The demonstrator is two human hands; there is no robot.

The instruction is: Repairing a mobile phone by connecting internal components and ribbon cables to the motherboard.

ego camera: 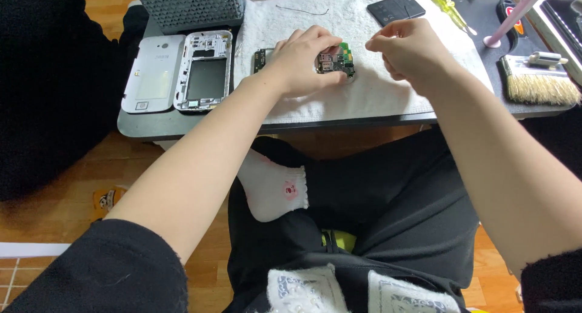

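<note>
**Fingers on the board, right hand pinched just above**

Fingers (315, 39) of your left hand (301, 61) are curled down over the green circuit board (339, 59), thumb and fingertips clamped on it, pressing it to the white towel (364, 97). Board sits mid-towel, its dark left end (259, 60) poking out past your wrist, the green right end showing beyond your fingertips.

Your right hand (407, 51) hovers just right of the board, apart from it, thumb and forefinger (374, 43) pinched tight together. Can't tell if anything tiny sits between them; too small to see.

Around you:
- White phone back cover (151, 73) lies flat on the grey table (145, 124), left of the towel, w/ the phone mid-frame (205, 70) touching its right edge.
- Grey perforated box (191, 6) behind those two.
- Black flat battery (396, 8) at the towel's far edge, right of centre.
- Thin bent wire (303, 11) near the far edge, left of the battery.
- Yellow-green screwdriver (445, 3) further right.
- Brush (536, 85) w/ pale bristles on the table's right end, well apart from your hands.
- Pink rod (512, 16) leaning up behind it.

You're seated cross-legged, black trousers, white sock (273, 188) below the table edge.
</note>
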